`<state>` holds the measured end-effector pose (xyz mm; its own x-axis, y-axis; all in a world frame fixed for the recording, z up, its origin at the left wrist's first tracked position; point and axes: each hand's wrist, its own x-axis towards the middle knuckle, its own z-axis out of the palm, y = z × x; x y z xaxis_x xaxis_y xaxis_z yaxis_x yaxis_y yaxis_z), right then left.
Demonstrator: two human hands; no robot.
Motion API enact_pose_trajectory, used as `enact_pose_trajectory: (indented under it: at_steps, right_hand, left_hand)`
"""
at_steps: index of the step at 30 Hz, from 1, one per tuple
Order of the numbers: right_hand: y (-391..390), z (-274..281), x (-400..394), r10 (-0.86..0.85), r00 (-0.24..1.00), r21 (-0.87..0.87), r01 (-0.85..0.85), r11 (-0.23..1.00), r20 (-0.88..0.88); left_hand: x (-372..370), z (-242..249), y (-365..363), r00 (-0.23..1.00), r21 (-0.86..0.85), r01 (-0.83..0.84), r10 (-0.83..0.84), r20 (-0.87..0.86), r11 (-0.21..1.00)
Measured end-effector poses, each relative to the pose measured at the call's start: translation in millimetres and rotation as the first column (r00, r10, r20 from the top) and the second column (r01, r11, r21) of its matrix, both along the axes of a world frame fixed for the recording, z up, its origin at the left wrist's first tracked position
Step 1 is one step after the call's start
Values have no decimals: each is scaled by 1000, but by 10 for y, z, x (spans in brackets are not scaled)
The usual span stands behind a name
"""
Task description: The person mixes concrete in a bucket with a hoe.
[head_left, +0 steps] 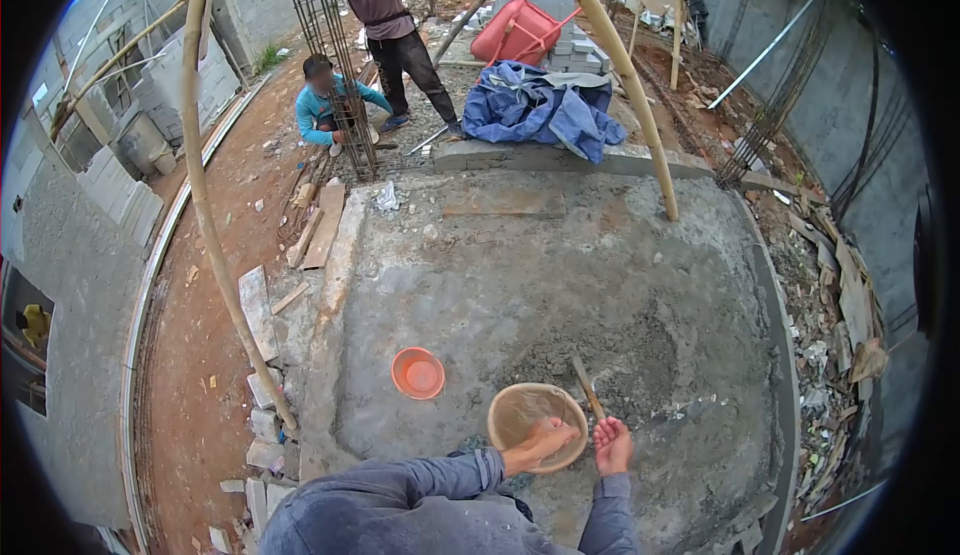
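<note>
My left hand (545,441) reaches over the near rim into a tan basin (515,410), its fingers bent together near the inner right side; whatever they hold is hidden. Just right of the basin, my right hand (612,445) is turned partly palm up with curled fingers, closed at the end of the wooden handle of a trowel-like tool (591,392). The tool's grey blade points away over rough wet mortar (640,360). To the left, an orange bucket (418,373) stands on the grey slab.
Bamboo poles (215,225) (635,85) rise on both sides. Beyond the slab are a blue tarp (540,110), a red wheelbarrow (525,33), a crouching person (318,105) and a standing person (385,15) by vertical rebar (345,95). Rubble (850,305) lines the right wall.
</note>
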<state>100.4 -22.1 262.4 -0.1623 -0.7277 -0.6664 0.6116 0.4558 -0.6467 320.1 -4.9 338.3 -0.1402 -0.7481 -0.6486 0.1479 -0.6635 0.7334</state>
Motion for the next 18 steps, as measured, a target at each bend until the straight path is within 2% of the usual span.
enact_pose_trajectory:
  at_steps: [2,3,4,5,6,7,8,10,12,14,17,18]
  right_hand:
    - [103,-322,403,154,987,92,-157,983,42]
    - [112,-787,515,233,961,38,-241,970,151]
    - [183,-1326,600,300,920,-19,-305,952,254]
    - [244,-1570,837,224,915,6,-240,971,334]
    - [294,-1416,1075,241,892,-18,-253,967,382]
    - [350,-1836,1119,175,873,26,-209,978,454]
    - [269,-1738,1160,66,874,110,-135,985,482]
    - [251,-1359,1272,-164,851,275,25,961,498]
    - [-16,-732,1112,-227,652,166,154,974,724]
    - [-340,294,1064,-323,752,-6,398,917,574]
    - [-506,553,885,-221,923,-117,268,956,315]
    - [-445,433,867,-181,956,-65,201,978,229]
  left_hand:
    - [-6,-52,35,1000,8,-24,24,17,1000]
    - [-3,-43,56,981,17,-95,97,-166,995]
    - [56,-43,80,991,1,-100,99,-86,995]
    - [129,-31,98,997,-7,-81,81,-10,997]
    - [222,119,85,997,0,-28,28,69,1000]
    - [258,-49,133,998,15,-59,60,-24,998]
    - [338,190,171,977,58,-103,113,-183,993]
    - [415,412,133,977,64,-115,125,-176,991]
    - [466,197,141,971,91,-154,168,-170,984]
    - [481,84,118,974,94,-165,177,-141,982]
    - [519,-90,152,988,62,-125,130,-85,990]
    - [536,-86,164,990,75,-116,121,-77,990]
